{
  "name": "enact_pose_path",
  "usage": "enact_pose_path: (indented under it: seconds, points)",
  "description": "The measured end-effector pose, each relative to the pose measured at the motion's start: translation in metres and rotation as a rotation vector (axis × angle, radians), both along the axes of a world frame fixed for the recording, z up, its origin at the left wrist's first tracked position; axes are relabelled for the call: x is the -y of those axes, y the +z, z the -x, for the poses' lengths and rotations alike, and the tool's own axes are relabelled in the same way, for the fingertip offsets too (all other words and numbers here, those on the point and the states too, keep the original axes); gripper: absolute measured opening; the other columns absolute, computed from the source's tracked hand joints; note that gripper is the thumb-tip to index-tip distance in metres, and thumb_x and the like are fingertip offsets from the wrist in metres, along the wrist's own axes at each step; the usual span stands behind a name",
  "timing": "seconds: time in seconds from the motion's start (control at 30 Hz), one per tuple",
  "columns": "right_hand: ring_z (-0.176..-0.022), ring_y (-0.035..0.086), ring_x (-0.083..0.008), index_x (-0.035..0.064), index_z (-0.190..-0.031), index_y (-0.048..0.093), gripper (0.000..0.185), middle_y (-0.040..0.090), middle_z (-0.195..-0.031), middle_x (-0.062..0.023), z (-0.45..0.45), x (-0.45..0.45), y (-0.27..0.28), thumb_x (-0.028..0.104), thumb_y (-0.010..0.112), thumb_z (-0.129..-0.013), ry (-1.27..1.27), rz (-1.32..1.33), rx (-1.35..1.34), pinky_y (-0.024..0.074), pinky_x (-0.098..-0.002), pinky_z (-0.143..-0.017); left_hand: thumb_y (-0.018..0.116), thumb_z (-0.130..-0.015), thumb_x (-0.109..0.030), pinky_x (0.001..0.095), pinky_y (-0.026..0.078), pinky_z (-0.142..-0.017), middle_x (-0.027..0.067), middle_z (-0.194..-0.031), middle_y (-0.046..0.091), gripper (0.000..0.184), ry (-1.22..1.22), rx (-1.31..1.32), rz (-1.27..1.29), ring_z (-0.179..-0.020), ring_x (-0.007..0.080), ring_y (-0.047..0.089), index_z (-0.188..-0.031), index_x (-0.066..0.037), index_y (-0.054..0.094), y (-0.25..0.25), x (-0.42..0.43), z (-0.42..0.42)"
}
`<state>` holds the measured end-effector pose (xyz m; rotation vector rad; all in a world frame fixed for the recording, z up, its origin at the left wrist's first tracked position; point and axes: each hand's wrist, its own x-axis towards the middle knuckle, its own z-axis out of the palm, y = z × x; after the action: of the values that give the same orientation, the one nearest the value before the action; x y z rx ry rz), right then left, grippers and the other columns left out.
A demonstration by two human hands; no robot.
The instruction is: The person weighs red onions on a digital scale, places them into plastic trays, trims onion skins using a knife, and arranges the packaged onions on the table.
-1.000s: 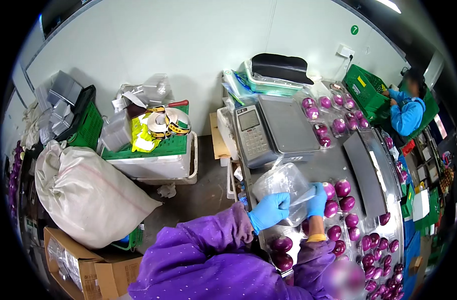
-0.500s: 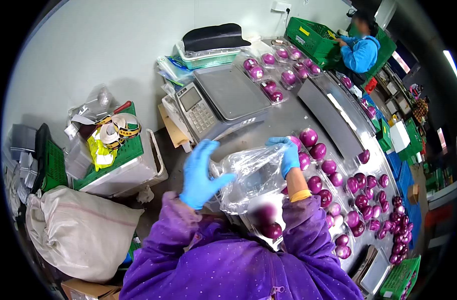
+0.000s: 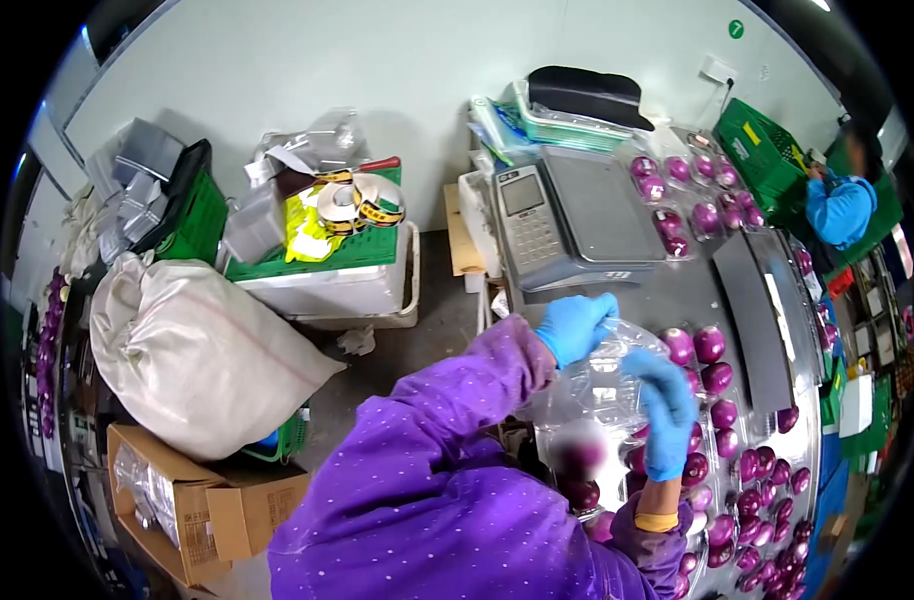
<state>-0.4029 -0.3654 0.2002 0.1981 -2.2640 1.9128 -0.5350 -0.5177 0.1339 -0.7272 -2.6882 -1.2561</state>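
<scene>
My left hand [image 3: 575, 330], in a blue glove, is closed on the upper edge of a crinkled clear plastic bag [image 3: 602, 385]. Whether trays lie inside the bag cannot be made out. On the bag's right side is my right hand [image 3: 665, 412], also gloved in blue, its fingers loosely bent and apart against or just over the plastic. Beside and below the hands, red onions [image 3: 695, 468] sit in clear trays on the metal table. A blurred onion [image 3: 580, 458] shows close to my chest.
A weighing scale [image 3: 562, 220] stands behind the hands. To the left are a tape roll [image 3: 339, 204] on a green crate lid, a white sack [image 3: 202, 355] and an open cardboard box [image 3: 192, 505]. A person in blue [image 3: 839, 210] stands by a green crate [image 3: 765, 155].
The view has swung left. My left hand has gone from spread open to closed on the plastic bag. My right hand has loosened from the bag's upper edge and come lower.
</scene>
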Motion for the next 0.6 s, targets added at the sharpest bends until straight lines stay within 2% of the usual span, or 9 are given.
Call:
enact_pose_path:
  seconds: [0.03,0.07,0.13,0.17,0.27,0.3,0.37,0.53,0.6]
  points:
    - [-0.106,0.059,-0.0239,-0.0002,-0.117,0.059,0.034,0.062,-0.116,-0.0128,0.009,0.009,0.009,0.001,0.058,-0.082,0.256,-0.262,-0.038,0.0432,-0.0352,-0.096,0.057,-0.083,-0.021,0.0424,0.047,-0.06,0.0101,-0.074,0.063,0.008,-0.004,0.025,-0.069,-0.068,0.0288,0.063,-0.086,-0.014,0.059,-0.003,-0.001,-0.001]
    - [-0.104,0.058,-0.0267,0.0026,-0.117,0.059,0.034,0.062,-0.114,-0.0144,0.014,0.018,0.0,0.006,0.06,-0.083,0.236,-0.486,0.004,0.0438,-0.0352,-0.093,0.058,-0.083,-0.019,0.0399,0.047,-0.059,0.0093,-0.072,0.062,0.008,-0.003,0.042,-0.177,-0.066,0.0258,0.062,-0.086,-0.012,0.059,-0.008,0.0,0.0]
    - [-0.104,0.056,-0.0313,0.0063,-0.12,0.058,0.04,0.059,-0.116,-0.0169,0.032,0.006,-0.047,0.009,0.063,-0.081,-0.003,-0.668,-0.156,0.0428,-0.0377,-0.093,0.06,-0.084,-0.014,0.0351,0.046,-0.057,0.0076,-0.068,0.06,0.006,0.003,0.066,-0.408,-0.062,0.0197,0.06,-0.087,-0.009,0.06,-0.028,0.001,0.006]
    - [-0.107,0.055,-0.0322,0.0075,-0.122,0.057,0.043,0.058,-0.117,-0.0174,0.04,-0.004,-0.062,0.01,0.065,-0.08,-0.05,-0.66,-0.154,0.0421,-0.0386,-0.094,0.062,-0.085,-0.009,0.0271,0.044,-0.058,0.0019,-0.066,0.057,0.006,-0.03,0.228,-0.553,-0.062,0.0107,0.053,-0.086,-0.003,0.06,-0.044,0.001,0.012]
    - [-0.112,0.052,-0.0346,0.009,-0.126,0.054,0.052,0.055,-0.122,-0.019,0.049,-0.016,-0.078,0.012,0.068,-0.076,-0.208,-0.755,-0.139,0.0402,-0.0411,-0.097,0.062,-0.087,-0.009,0.0235,0.042,-0.058,-0.0022,-0.066,0.055,0.008,-0.012,0.718,-0.722,-0.062,0.0075,0.05,-0.085,-0.001,0.06,-0.044,0.014,0.004]
    - [-0.113,0.052,-0.0354,0.0081,-0.127,0.053,0.054,0.055,-0.123,-0.0195,0.046,-0.012,-0.072,0.011,0.069,-0.075,-0.277,-0.869,-0.131,0.0396,-0.0417,-0.098,0.063,-0.087,-0.012,0.0251,0.042,-0.056,-0.0012,-0.066,0.056,0.011,-0.019,0.601,-0.738,-0.061,0.0079,0.049,-0.086,-0.001,0.061,-0.076,0.012,0.011]
    - [-0.117,0.05,-0.0369,0.0039,-0.128,0.051,0.058,0.054,-0.124,-0.0206,0.041,-0.019,-0.076,0.01,0.07,-0.073,-0.342,-1.011,-0.074,0.0381,-0.0421,-0.102,0.064,-0.087,-0.013,0.0265,0.042,-0.055,-0.0003,-0.066,0.056,0.012,0.039,0.524,-0.565,-0.061,0.0084,0.049,-0.087,-0.002,0.062,-0.095,0.02,0.009]
    - [-0.113,0.055,-0.0321,0.0011,-0.125,0.053,0.05,0.058,-0.119,-0.0203,0.047,-0.044,-0.098,0.011,0.065,-0.078,-0.282,-0.652,0.042,0.0405,-0.037,-0.099,0.062,-0.087,-0.026,0.0381,0.047,-0.065,0.0154,-0.076,0.064,0.021,0.09,0.331,-0.142,-0.067,0.0241,0.06,-0.096,-0.007,0.061,-0.088,0.043,0.013]
    - [-0.108,0.058,-0.0303,0.0017,-0.123,0.055,0.046,0.061,-0.114,-0.0201,0.056,-0.068,-0.121,0.015,0.064,-0.08,-0.315,-0.541,0.072,0.0435,-0.0354,-0.096,0.059,-0.089,-0.029,0.0385,0.047,-0.065,0.0154,-0.081,0.065,0.023,0.035,0.252,-0.117,-0.07,0.0261,0.061,-0.099,-0.008,0.062,-0.108,0.043,0.025]
